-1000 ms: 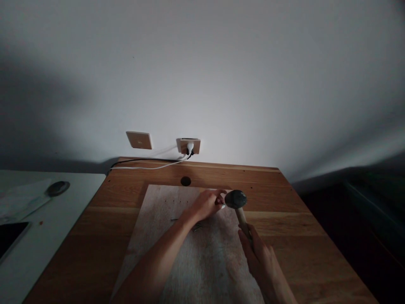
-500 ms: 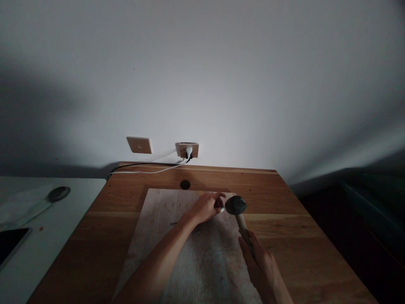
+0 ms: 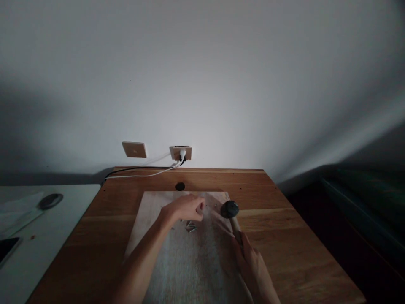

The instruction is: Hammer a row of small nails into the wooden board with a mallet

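Observation:
My right hand (image 3: 251, 261) is wrapped around the pale handle of a mallet (image 3: 230, 209), its dark round head raised at the right edge of a worn wooden board (image 3: 164, 266). Over the upper part of that board is my left hand (image 3: 186, 207), its fingers curled together; anything between the fingertips is hidden or too small to make out. Several small metal nails (image 3: 190, 226) lie loose just below the left hand. Tiny dark spots mark the board to the right of those fingers.
The board rests on a wooden desk (image 3: 284, 249) with a round cable hole (image 3: 180, 186). Behind it, cords run from a wall socket (image 3: 182, 153). On the left, a white table (image 3: 47, 236) holds a dark round object (image 3: 50, 201) and a black-screened device (image 3: 8, 249).
My left hand has moved left across the board, away from the mallet head, uncovering more of the loose nails. The mallet stays in my right hand. The view has shifted slightly.

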`<act>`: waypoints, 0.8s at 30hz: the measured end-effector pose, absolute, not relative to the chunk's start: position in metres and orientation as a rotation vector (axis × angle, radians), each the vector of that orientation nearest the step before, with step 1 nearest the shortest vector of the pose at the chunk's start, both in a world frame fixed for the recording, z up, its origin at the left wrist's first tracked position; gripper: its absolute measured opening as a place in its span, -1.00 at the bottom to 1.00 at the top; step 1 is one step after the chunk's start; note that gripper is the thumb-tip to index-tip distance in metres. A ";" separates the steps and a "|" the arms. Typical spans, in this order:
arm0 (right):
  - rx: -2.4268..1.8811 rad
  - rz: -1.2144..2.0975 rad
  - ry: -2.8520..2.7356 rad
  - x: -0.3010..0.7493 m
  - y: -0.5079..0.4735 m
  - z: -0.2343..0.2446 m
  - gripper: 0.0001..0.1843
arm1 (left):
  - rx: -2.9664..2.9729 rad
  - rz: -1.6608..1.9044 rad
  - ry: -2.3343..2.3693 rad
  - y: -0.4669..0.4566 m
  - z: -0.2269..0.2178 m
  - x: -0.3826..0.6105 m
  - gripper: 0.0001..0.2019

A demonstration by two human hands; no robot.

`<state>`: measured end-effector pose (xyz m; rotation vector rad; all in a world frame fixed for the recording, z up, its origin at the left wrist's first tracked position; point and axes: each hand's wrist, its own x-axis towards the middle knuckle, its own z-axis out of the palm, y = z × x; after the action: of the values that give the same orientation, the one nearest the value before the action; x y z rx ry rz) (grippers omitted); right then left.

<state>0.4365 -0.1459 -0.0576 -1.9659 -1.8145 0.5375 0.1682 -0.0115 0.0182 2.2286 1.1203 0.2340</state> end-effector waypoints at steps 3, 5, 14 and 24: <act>-1.917 0.499 -1.844 0.439 -0.146 -0.061 -0.57 | 2.289 0.065 1.237 -0.027 0.022 0.156 -0.79; -1.896 0.461 -1.867 0.443 -0.145 -0.063 -0.56 | 2.276 0.016 1.275 -0.035 0.022 0.154 -0.81; -1.945 0.473 -1.855 0.435 -0.149 -0.058 -0.56 | 2.192 0.519 1.233 -0.031 0.008 0.174 -0.80; -1.931 0.585 -1.767 0.431 -0.147 -0.048 -0.47 | 2.072 0.882 1.186 -0.009 -0.032 0.199 -0.73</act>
<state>0.4312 -0.1468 -0.0479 -1.9314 -1.7674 0.5854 0.1985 -0.0087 -0.0324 2.0723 1.1859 0.8824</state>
